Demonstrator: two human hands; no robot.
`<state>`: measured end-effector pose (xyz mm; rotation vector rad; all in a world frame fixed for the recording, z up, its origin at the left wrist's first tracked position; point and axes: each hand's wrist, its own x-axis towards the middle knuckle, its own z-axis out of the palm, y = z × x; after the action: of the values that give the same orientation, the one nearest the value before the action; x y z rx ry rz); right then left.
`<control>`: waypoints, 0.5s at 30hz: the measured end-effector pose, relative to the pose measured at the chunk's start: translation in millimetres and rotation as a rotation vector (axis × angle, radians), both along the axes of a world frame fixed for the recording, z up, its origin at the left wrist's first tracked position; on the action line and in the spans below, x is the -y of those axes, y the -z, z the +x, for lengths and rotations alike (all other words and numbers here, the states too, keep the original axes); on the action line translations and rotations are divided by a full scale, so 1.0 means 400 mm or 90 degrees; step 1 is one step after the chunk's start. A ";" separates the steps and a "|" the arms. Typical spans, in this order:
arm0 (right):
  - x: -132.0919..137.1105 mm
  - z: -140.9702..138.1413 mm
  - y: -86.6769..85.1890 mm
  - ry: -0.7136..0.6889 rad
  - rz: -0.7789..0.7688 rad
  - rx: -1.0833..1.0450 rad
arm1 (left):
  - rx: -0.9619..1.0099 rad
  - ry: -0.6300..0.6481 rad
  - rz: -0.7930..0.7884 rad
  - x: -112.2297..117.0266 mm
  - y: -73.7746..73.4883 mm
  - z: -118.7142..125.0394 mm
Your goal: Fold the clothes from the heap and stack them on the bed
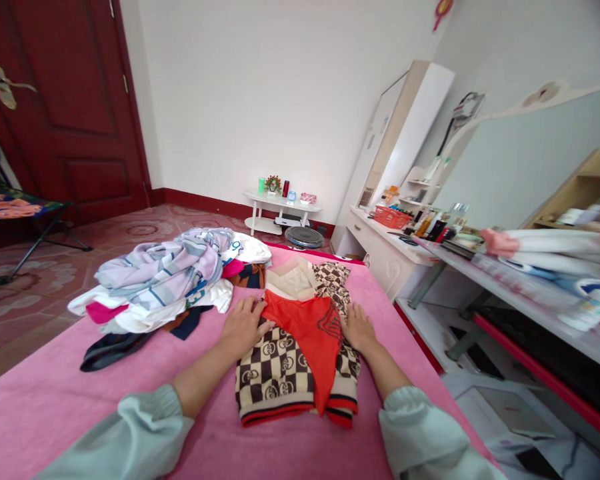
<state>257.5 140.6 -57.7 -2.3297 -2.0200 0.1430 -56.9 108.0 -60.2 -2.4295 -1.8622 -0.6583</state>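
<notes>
A brown-and-cream checked garment (273,363) with a red and black striped hem lies flat on the pink bed cover (200,420). Red cloth (300,320) with a dark printed pattern crosses its middle and tapers to a point near the hem. Above it, a cream section (293,280) shows at the far end. My left hand (243,327) rests on the left edge, thumb apart from the fingers. Against the right edge lies my right hand (359,328), fingers stretched out over the checked cloth. Neither hand appears to grip the fabric.
A heap of loose clothes (165,280) lies on the bed at the left. To the right stand a white dresser (375,240) and a glass-topped table (510,293) with items. A folding chair (25,213) is near the red door (65,100). A small white stand (280,207) is beyond the bed.
</notes>
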 end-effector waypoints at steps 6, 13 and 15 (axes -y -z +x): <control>0.136 0.000 -0.065 -0.132 0.005 -0.071 | 0.007 0.083 -0.102 0.075 -0.007 -0.030; 0.268 -0.052 -0.081 -0.254 0.095 -0.292 | 0.105 0.164 -0.139 0.223 -0.051 -0.036; 0.275 -0.075 -0.067 -0.231 0.148 -0.332 | 0.160 0.170 -0.164 0.239 -0.054 -0.021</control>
<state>227.5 30.6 -30.8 -1.5631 -2.0200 0.4497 -65.2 12.5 -38.6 -2.9205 -1.8189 -0.8157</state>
